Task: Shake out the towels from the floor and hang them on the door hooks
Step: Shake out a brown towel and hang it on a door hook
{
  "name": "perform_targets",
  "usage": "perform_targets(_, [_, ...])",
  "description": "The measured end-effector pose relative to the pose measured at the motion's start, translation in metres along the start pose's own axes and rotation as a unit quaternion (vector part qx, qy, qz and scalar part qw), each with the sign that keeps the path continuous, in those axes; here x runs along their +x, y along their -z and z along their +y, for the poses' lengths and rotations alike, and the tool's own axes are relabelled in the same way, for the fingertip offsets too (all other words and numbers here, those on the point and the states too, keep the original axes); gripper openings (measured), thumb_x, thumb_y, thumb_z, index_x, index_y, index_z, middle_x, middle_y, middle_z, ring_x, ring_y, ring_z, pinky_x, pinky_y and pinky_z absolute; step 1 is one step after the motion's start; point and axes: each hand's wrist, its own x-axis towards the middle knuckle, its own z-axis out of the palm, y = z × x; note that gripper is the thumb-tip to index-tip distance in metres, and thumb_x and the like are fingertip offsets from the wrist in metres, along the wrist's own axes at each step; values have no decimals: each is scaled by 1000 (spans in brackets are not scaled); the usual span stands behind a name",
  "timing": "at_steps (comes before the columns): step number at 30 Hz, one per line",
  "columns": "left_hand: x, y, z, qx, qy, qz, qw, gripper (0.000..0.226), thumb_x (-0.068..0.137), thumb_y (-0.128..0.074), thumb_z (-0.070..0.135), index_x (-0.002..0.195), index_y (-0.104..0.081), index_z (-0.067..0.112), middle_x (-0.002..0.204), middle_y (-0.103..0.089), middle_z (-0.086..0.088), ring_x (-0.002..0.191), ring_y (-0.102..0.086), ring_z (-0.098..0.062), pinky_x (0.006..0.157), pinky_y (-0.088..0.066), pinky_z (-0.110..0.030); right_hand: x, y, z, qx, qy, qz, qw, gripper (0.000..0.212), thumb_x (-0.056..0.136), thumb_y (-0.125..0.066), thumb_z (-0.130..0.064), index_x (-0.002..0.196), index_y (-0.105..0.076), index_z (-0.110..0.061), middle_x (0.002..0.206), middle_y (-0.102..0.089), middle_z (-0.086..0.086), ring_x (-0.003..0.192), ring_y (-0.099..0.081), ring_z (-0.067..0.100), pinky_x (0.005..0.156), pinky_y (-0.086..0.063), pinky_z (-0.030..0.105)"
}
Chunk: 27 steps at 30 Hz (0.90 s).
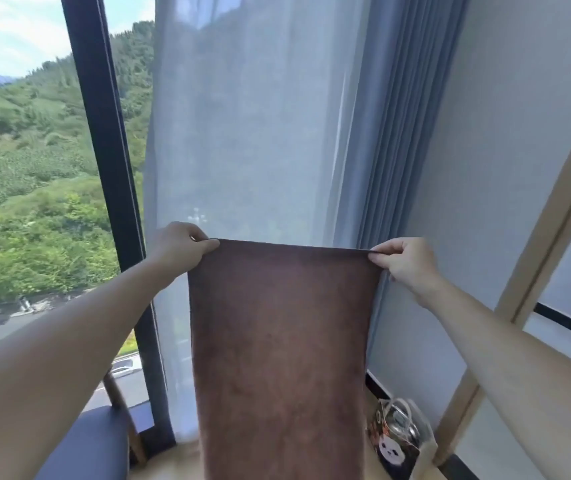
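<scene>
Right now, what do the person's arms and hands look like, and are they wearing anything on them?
Both arms are bare from the frame's edge to the wrist: no sleeves show. The left hand and the right hand wear no gloves, and no rings, watch or bracelet can be seen on them.

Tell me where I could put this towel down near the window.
Bare wood floor shows between the blue chair and the hanging towel. The right corner is crowded by a panda bag. Both hands pinch the towel.
</scene>
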Motion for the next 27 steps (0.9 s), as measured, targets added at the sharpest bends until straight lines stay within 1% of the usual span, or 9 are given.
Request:
perform_targets(2, [34,-8,-3,-3,19,9,1000,18,86,-77,38,79,-72,21,82,-69,-2,73,-70,-27,69,-61,-38,40,-24,5,-14,-6,-12,1000,7,79,-83,-14,80,-78,-19,81,-75,-3,76,-66,10,73,-50,24])
perform_targets(4, [66,-10,2,-31,34,22,999,17,88,-76,32,84,-72,17,85,-66,-4,68,-71,-30,69,-63,-42,78,-45,1,0,-5,-18,1000,8,82,-81,-12,80,-76,-18,79,-73,-1,67,-63,10,64,-47,21])
perform_targets(6, [97,-7,9,-60,36,49,996,15,89,-76,30,86,-72,15,91,-66,-5,66,-72,-30,69,-64,-43,113,-62,-11,40,2,-12,999,8,86,-75,-5,84,-73,-12,75,-71,4,60,-63,16,53,-52,21])
perform_targets(9, [131,0,24,-76,7,115,990,13,88,-76,30,84,-73,18,83,-71,-4,61,-73,-23,74,-63,-42,157,-77,-31,106,28,-9,994,7,93,-65,2,95,-71,0,87,-72,16,72,-71,27,66,-62,26])
perform_targets(14, [144,-5,42,-59,-37,198,978,13,88,-76,31,90,-75,18,77,-73,1,68,-73,-18,81,-61,-40,206,-85,-26,164,68,-20,984,12,96,-58,2,96,-69,-3,90,-72,16,75,-73,25,80,-61,31])
perform_targets(17, [125,-27,42,-25,-35,214,976,13,87,-76,34,86,-76,21,76,-72,4,76,-71,-16,86,-58,-37,210,-85,8,174,55,-51,982,12,96,-59,1,97,-70,-3,91,-73,18,76,-74,26,82,-61,32])
perform_targets(20, [84,-68,30,0,-6,216,976,16,85,-77,37,84,-78,21,74,-72,6,76,-68,-14,81,-54,-34,198,-79,57,171,21,-88,981,13,96,-58,1,94,-70,-5,87,-72,13,74,-73,25,77,-59,29])
perform_targets(24, [11,-140,-1,26,71,190,979,13,85,-77,36,82,-77,23,74,-71,9,76,-65,-12,69,-45,-27,172,-70,136,143,-19,-161,976,16,95,-59,0,90,-70,-9,82,-70,10,74,-70,25,82,-58,35])
perform_targets(27, [-48,-194,-21,20,145,169,975,12,86,-77,35,78,-75,26,73,-70,8,77,-64,-12,68,-43,-27,147,-63,198,107,-43,-212,971,16,94,-61,-2,88,-72,-12,81,-72,9,79,-71,25,82,-59,36])
